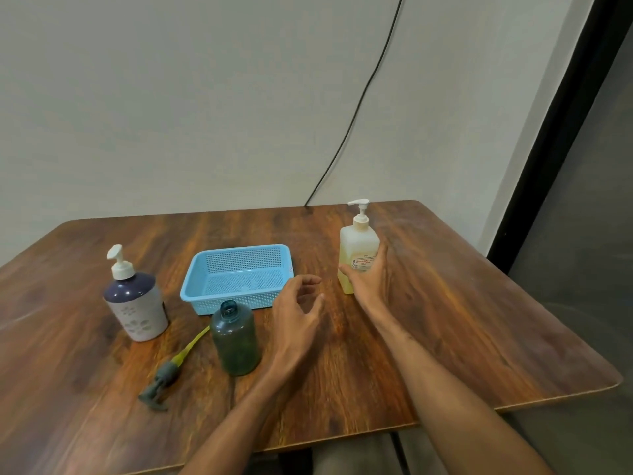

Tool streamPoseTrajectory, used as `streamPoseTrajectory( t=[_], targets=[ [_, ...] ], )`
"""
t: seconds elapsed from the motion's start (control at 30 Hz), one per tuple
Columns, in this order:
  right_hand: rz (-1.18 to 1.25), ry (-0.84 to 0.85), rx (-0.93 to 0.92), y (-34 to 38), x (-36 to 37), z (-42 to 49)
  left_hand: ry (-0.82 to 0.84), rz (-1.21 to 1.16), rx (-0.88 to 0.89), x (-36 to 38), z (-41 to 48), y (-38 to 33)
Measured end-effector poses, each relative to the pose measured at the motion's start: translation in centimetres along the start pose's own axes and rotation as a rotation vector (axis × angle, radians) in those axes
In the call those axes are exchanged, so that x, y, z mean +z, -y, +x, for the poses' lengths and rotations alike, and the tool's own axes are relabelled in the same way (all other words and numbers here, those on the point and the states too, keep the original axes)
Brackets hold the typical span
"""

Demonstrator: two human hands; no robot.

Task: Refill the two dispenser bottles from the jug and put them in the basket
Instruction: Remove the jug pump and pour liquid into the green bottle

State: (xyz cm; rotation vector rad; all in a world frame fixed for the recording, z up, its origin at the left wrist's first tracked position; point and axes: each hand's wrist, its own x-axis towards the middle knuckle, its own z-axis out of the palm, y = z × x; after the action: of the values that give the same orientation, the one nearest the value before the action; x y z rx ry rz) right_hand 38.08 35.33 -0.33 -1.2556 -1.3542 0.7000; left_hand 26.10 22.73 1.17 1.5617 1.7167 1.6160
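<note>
A pale yellow pump bottle, which serves as the jug, stands at the right of the table. My right hand grips its lower part, thumb on the left side and fingers on the right. A translucent green dispenser bottle stands uncapped in front of the blue basket. Its grey pump with a yellow tube lies on the table to the left of it. A purple and white dispenser bottle stands at the left with its white pump on. My left hand hovers between the green bottle and the jug, fingers loosely curled, holding nothing.
The wooden table reaches back to a grey wall. A black cable runs down the wall to the table's far edge. The basket holds nothing.
</note>
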Motion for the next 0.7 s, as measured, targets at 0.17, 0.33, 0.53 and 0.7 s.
streamPoseTrajectory(
  t=[0.17, 0.33, 0.53, 0.7],
  targets=[
    [-0.01, -0.021, 0.003, 0.3, -0.2, -1.1, 0.004, -0.023, -0.022, -1.1, -0.7, -0.2],
    [-0.033, -0.011, -0.033, 1.6, -1.5, -5.6, -0.01, -0.039, -0.024, -2.8, -3.3, -0.8],
    [-0.037, 0.017, -0.073, 3.4, -2.9, -11.7, -0.035, -0.066, -0.03, -5.4, -6.9, -2.0],
    [-0.038, 0.057, -0.097, 4.5, -3.7, -15.8, -0.072, -0.076, -0.009, -8.2, -9.4, -2.3]
  ],
)
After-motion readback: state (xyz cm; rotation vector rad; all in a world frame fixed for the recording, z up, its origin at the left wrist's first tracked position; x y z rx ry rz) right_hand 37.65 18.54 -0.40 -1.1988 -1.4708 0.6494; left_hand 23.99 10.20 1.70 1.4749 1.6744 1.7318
